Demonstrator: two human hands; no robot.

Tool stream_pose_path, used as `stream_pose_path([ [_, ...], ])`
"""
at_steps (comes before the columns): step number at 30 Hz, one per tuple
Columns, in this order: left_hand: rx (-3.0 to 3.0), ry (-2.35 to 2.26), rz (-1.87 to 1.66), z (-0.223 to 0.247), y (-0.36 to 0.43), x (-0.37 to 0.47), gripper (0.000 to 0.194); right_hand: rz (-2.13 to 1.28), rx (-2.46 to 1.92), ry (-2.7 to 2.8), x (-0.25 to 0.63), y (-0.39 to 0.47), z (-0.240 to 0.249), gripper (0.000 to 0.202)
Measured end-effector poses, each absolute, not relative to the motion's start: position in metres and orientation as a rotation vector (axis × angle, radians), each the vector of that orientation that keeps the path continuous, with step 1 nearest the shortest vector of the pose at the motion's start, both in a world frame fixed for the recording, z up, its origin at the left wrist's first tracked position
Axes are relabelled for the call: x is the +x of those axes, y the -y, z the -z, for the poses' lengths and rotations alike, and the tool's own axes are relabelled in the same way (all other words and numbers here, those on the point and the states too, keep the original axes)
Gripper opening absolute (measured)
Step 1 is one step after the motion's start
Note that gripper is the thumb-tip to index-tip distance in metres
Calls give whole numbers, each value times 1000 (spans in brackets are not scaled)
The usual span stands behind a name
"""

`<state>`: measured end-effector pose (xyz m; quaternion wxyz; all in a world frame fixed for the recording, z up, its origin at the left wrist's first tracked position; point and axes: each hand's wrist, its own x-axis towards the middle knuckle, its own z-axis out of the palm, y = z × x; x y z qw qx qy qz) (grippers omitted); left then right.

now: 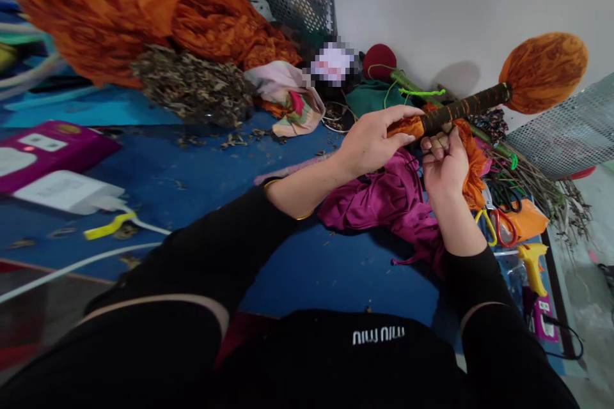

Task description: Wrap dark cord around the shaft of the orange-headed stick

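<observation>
Up at the right I see a cloth-wrapped stick, bound in dark brown with orange showing between the turns. An egg-shaped orange cloth head tops its far end. My left hand is closed around the orange-covered near end. Below the shaft, my right hand has its fingers curled, with thumb and fingertips against the stick's underside. Orange cloth hangs behind the right hand. Under both hands lies a crumpled magenta cloth.
On the blue table are a heap of dried leaves, bunched orange fabric, scissors, a yellow glue gun and a purple power strip with a white plug. Dry twigs stick out at the right edge.
</observation>
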<state>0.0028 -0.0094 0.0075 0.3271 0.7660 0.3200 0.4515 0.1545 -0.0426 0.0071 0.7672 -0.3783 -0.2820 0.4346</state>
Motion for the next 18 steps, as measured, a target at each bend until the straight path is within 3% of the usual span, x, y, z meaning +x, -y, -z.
stream_pose_path([
  [7,1867,-842,-1192,-2,2,7,46,-753,-844,834,148,54,-10,27],
  [18,1899,-1003,-1156,6,-5,8,42,-628,-880,1134,150,62,-9,37],
])
